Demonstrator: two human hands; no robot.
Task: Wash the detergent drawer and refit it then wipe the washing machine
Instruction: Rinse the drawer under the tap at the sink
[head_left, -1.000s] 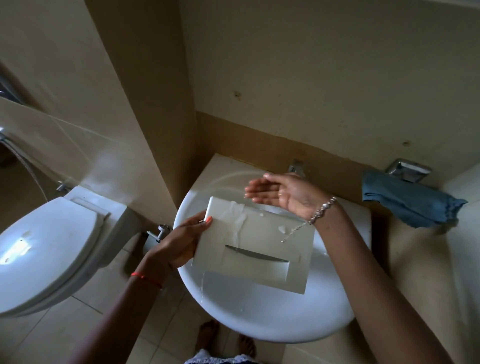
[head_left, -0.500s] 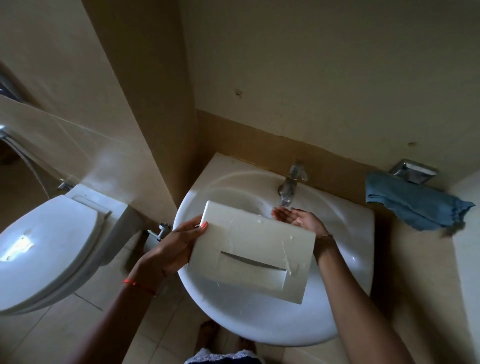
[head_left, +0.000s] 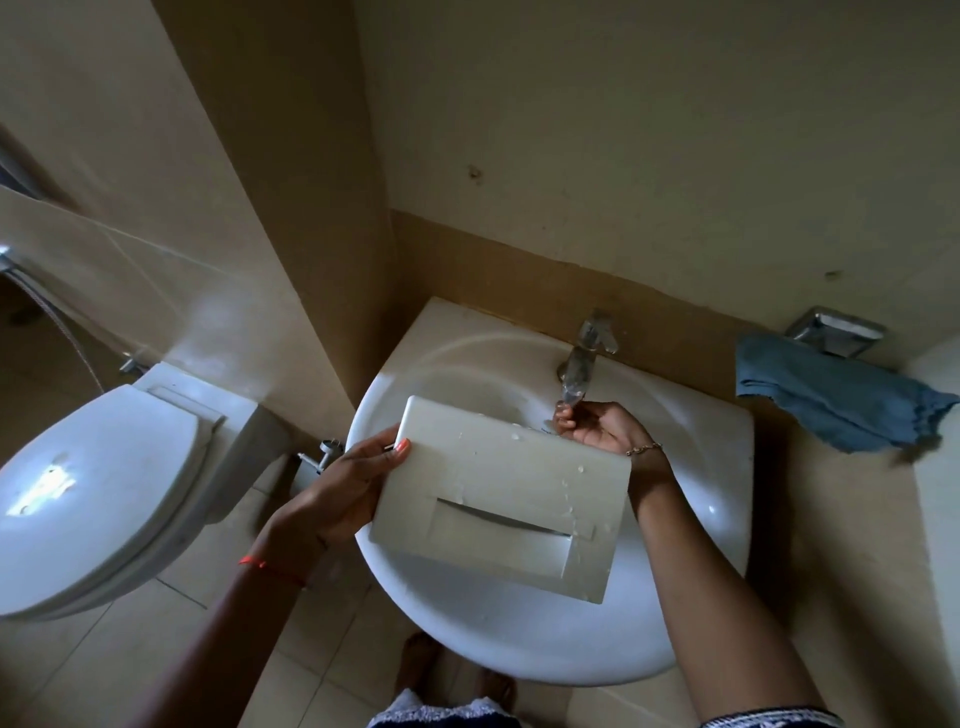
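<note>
1. Centrally, sink (head_left: 675, 597): a white round basin against the wall, filling the middle and 5 o'clock part of the view.
2. Toilet (head_left: 93, 493): white, lid down, at 9 o'clock of the sink.
3. Drawer (head_left: 498, 499): a white detergent drawer held over the basin, clear of its rim. The front panel faces up towards the camera. Its long edges tilt down towards 4 o'clock. A recessed grip slot runs across the lower half, and water drops lie on the panel.
4. Cloth (head_left: 831, 400): blue and crumpled, lying on the ledge at 2 o'clock of the sink.
5. Left hand (head_left: 343, 493): holds the drawer at its 9 o'clock edge. The thumb is pressed flat on the panel's front corner; the fingers go behind the panel and are hidden. A red thread circles the wrist.
6. Right hand (head_left: 602, 428): sits at the drawer's 1 o'clock corner, directly below the tap's mouth. The fingers are curled inward with narrow gaps; whether they grip the spout or only cup beneath it cannot be told. A thin bracelet hangs at the wrist.
7. Tap (head_left: 584, 358): chrome, at 12 o'clock of the basin.
8. Holder (head_left: 831, 330): a chrome wall fitting at 12 o'clock of the cloth.
</note>
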